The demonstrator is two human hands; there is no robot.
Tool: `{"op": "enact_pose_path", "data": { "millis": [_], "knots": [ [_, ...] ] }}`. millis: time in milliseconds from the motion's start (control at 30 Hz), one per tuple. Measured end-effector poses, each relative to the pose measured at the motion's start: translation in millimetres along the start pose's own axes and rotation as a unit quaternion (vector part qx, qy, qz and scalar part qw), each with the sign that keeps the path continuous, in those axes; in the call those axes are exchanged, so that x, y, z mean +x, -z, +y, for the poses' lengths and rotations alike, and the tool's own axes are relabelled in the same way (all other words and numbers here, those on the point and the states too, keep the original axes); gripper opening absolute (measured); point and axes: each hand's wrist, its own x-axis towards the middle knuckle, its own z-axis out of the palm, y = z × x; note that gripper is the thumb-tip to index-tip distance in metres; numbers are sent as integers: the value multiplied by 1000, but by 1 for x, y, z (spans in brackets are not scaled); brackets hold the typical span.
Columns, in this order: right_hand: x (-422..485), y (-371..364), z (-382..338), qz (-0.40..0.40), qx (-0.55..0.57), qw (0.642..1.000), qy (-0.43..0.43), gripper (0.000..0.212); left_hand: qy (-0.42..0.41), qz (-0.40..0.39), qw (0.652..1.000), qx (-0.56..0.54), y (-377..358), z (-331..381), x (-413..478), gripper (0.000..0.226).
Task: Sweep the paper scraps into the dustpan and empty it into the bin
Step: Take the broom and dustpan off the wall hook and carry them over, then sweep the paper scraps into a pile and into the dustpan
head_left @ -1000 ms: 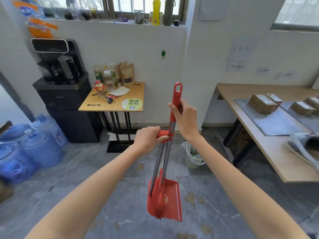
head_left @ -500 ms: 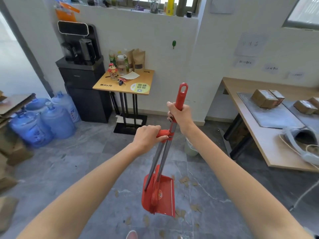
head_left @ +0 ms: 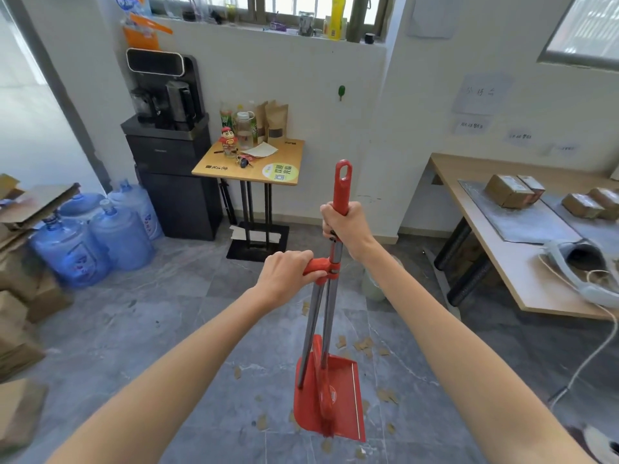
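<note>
A red dustpan (head_left: 341, 396) on a long metal pole hangs above the grey tile floor, with a red broom (head_left: 324, 393) nested against it. My left hand (head_left: 288, 276) grips the dustpan's red handle. My right hand (head_left: 345, 226) grips the broom's red handle a little higher, just below its hanging loop. Several brown paper scraps (head_left: 360, 344) lie scattered on the floor around and beyond the pan. A pale bin (head_left: 371, 289) stands behind my right forearm, partly hidden.
A small wooden side table (head_left: 254, 169) with bottles and pouches stands at the wall, beside a black water dispenser (head_left: 174, 155). Blue water jugs (head_left: 97, 229) and cardboard boxes (head_left: 20, 316) crowd the left. A long desk (head_left: 522, 262) with parcels, a headset and a cable fills the right.
The view has drawn back from the wall and turned slightly left. The dustpan and broom, held the same way, now hang over the scraps. More scraps show on the floor.
</note>
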Motion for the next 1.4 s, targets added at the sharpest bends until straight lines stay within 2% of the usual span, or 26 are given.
{"op": "enact_pose_path", "data": {
  "millis": [233,533,700,867,933,1033,1133,1233,1400],
  "knots": [
    [-21,-35,11,52,27,998,-8,32,14,-24,998,-51,2,-24,-31,40],
    [-31,-60,23,202,65,977,-29,32,63,-40,995,-60,-1,-26,-48,42],
    [-27,-56,21,245,61,967,-29,31,58,-28,996,-57,0,-22,-44,42],
    [-21,-35,22,178,152,971,-40,30,17,-49,998,-35,1,-24,-39,47],
    [-21,3,23,183,189,964,-45,30,43,-56,997,-30,5,-50,-46,47],
    [-25,64,27,181,211,961,-16,43,112,-40,993,-21,15,-99,-63,41],
    [-26,66,26,136,170,976,0,50,109,-36,993,-37,15,-94,-53,40],
    [-21,42,19,115,122,986,-4,44,97,-49,993,-51,5,-68,-38,41],
    [-14,28,24,93,42,995,-2,36,123,-39,990,-53,-11,-52,-36,40]
  ]
}}
